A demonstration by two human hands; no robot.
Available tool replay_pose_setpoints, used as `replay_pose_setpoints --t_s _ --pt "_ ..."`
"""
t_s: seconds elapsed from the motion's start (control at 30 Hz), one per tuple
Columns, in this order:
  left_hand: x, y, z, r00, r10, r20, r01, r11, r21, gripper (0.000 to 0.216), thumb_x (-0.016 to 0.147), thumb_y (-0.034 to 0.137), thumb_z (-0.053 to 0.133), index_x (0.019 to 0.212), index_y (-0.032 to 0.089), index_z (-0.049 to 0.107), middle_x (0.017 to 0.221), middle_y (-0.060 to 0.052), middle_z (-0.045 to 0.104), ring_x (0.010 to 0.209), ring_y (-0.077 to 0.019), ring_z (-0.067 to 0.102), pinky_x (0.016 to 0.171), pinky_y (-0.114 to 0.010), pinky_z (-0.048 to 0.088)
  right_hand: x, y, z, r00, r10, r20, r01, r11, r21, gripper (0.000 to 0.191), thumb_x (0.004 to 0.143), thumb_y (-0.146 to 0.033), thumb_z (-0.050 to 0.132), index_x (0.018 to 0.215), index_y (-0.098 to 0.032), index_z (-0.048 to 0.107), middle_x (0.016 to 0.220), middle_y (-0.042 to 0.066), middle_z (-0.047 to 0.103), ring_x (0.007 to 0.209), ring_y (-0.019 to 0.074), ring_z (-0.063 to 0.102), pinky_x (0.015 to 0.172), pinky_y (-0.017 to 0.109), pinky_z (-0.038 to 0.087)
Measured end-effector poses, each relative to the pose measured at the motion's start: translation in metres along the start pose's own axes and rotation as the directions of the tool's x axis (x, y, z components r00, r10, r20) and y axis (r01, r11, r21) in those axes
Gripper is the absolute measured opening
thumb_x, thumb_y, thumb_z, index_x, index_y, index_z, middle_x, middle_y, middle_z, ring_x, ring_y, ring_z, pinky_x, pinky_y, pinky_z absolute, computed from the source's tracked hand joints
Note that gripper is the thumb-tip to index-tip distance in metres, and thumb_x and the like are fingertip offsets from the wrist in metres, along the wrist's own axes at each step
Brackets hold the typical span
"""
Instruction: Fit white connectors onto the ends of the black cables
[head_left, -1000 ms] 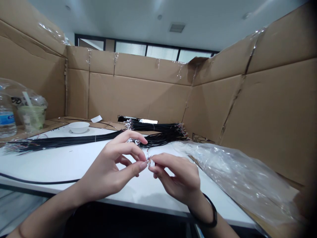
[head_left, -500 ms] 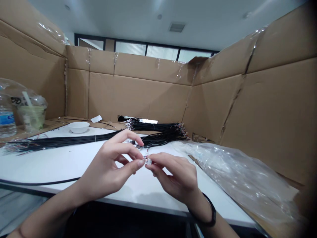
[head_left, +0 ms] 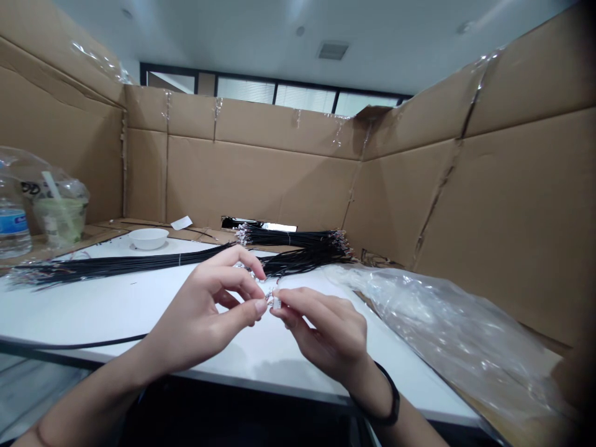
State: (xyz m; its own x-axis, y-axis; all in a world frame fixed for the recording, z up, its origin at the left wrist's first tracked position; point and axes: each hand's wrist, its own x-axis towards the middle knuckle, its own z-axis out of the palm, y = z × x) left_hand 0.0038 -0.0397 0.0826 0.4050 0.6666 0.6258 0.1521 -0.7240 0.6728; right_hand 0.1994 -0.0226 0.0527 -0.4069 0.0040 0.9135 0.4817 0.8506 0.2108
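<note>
Between the fingertips of my right hand (head_left: 326, 326) sits a small white connector (head_left: 277, 302), pinched by thumb and forefinger. My left hand (head_left: 214, 304) closes thumb and finger on thin coloured wires (head_left: 269, 297) that run to the connector. The two hands almost touch above the white board (head_left: 139, 304). A black cable (head_left: 74, 343) passes from the left edge to behind my left wrist. How far the wires sit inside the connector is too small to tell.
Behind the hands lie bundles of black cables (head_left: 302, 257), with another cable bundle (head_left: 139, 264) at left. A white bowl (head_left: 148, 238), a drink cup (head_left: 60, 217) and a water bottle (head_left: 13, 223) stand left. Clear plastic (head_left: 433, 316) covers the right. Cardboard walls (head_left: 261, 167) enclose the table.
Both hands have shifted slightly left, with the connector and wires between them. Their grips look the same, and the surrounding things stay in place.
</note>
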Motion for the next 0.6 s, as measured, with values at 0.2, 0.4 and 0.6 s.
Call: replay_pose_setpoints --t_s 0.2,0.4,0.6 --pt "0.001 0.000 0.004 1.000 -0.003 0.000 0.003 1.000 -0.015 0.017 0.089 0.021 0.059 0.076 0.015 0.067 0.107 -0.002 0.051 0.062 -0.0038 0.063 0.058 -0.018 0.056 0.001 0.000 -0.001 0.999 0.032 -0.013 -0.032 0.999 0.024 0.004 0.093 -0.017 0.059 0.093 -0.017 0.063 0.066 0.002 0.068 0.052 0.0122 0.058 0.048 0.022 0.044" --pt "-0.001 -0.005 0.008 0.980 0.187 -0.064 -0.182 0.981 0.073 0.010 0.087 0.012 0.062 0.085 0.020 0.067 0.117 0.000 0.051 0.063 -0.0013 0.065 0.058 -0.014 0.058 0.004 -0.002 -0.004 0.994 0.106 -0.017 -0.104 0.989 0.105 0.011 0.095 -0.020 0.056 0.086 -0.017 0.062 0.059 0.000 0.064 0.046 0.0105 0.055 0.045 0.022 0.042" --pt "-0.001 -0.011 0.009 0.929 0.360 -0.088 -0.336 0.918 0.212 0.016 0.082 0.005 0.065 0.086 0.020 0.067 0.113 0.000 0.055 0.071 -0.0035 0.065 0.058 -0.012 0.058 0.005 -0.002 -0.005 0.993 0.120 0.007 -0.120 0.981 0.152 0.009 0.093 -0.017 0.057 0.085 -0.016 0.062 0.059 0.000 0.062 0.045 0.0095 0.053 0.045 0.021 0.042"
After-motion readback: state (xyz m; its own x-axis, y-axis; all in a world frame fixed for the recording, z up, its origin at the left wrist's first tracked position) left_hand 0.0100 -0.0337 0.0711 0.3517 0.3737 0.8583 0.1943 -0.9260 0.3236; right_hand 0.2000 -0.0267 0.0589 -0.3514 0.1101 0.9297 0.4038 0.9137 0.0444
